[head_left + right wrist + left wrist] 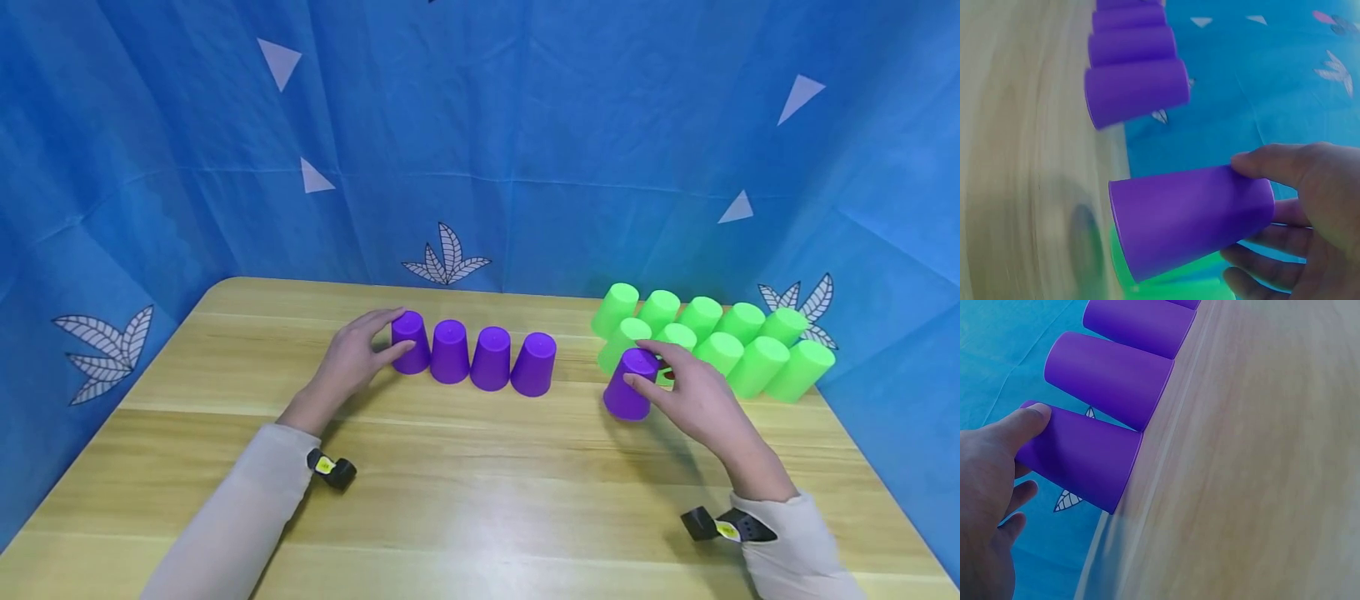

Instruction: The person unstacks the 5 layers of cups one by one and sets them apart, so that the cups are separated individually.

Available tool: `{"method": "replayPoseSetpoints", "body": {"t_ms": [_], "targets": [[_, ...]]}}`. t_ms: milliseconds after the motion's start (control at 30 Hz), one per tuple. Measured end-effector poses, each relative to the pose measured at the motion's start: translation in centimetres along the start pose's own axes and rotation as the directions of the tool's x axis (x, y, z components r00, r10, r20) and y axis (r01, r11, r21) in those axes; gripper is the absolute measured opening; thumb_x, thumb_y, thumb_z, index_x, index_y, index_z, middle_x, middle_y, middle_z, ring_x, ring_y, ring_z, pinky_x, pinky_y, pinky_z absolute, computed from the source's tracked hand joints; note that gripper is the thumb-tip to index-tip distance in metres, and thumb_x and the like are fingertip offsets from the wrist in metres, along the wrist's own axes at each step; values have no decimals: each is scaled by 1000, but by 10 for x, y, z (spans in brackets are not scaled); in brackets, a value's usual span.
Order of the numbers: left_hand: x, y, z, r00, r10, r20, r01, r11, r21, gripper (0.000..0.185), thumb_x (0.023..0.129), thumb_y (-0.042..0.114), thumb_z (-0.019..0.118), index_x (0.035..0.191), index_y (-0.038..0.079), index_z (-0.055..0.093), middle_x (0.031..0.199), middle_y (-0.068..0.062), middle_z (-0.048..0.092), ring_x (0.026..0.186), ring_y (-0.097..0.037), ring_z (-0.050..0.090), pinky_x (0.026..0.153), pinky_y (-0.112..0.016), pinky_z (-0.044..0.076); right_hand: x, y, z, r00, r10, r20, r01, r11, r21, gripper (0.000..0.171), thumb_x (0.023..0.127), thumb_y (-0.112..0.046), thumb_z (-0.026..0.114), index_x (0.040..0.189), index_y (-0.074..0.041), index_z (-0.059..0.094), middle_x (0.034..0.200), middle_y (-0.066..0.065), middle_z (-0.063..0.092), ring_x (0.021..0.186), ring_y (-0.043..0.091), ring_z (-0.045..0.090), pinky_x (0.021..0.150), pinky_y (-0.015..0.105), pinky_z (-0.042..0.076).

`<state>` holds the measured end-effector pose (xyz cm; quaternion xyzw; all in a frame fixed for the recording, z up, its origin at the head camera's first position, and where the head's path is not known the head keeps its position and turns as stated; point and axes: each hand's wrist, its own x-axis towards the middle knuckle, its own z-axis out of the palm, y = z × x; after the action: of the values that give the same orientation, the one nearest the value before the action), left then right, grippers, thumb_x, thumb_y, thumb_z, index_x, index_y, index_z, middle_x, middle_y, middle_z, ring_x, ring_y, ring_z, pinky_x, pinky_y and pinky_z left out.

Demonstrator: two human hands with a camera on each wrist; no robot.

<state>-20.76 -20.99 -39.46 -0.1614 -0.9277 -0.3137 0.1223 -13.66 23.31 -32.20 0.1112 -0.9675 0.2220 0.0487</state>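
Several upside-down purple cups stand in a row on the wooden table. My left hand holds the leftmost purple cup, thumb on its near side, fingers round the far side. My right hand grips a separate purple cup by its upturned base, apart from the row and just in front of the green cups. In the right wrist view this cup looks tilted, its rim just off the table.
Several upside-down green cups stand in two rows at the table's back right. A blue cloth backdrop with leaf prints closes in the back and sides. Bare wood lies toward the front edge.
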Motion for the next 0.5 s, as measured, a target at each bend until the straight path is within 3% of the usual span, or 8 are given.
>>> {"method": "replayPoseSetpoints", "body": {"t_ms": [300,500], "targets": [[0,2,0,1000,-5,8,5,1000,3,61,91,37,71,142,10,52,140,-15,53,131,-35,46,109,-55,36,-21,36,-33,994,105,-24,-106,994,-2,57,95,-38,64,135,0,51,119,29,60,102,49,59,72,54,53],[0,2,0,1000,-3,-1,3,1000,-1,60,90,37,71,141,10,53,140,-14,53,131,-35,47,109,-55,36,-36,71,-59,963,262,-56,-264,964,-33,64,95,-44,61,135,5,47,118,38,56,102,53,54,61,44,47]]}}
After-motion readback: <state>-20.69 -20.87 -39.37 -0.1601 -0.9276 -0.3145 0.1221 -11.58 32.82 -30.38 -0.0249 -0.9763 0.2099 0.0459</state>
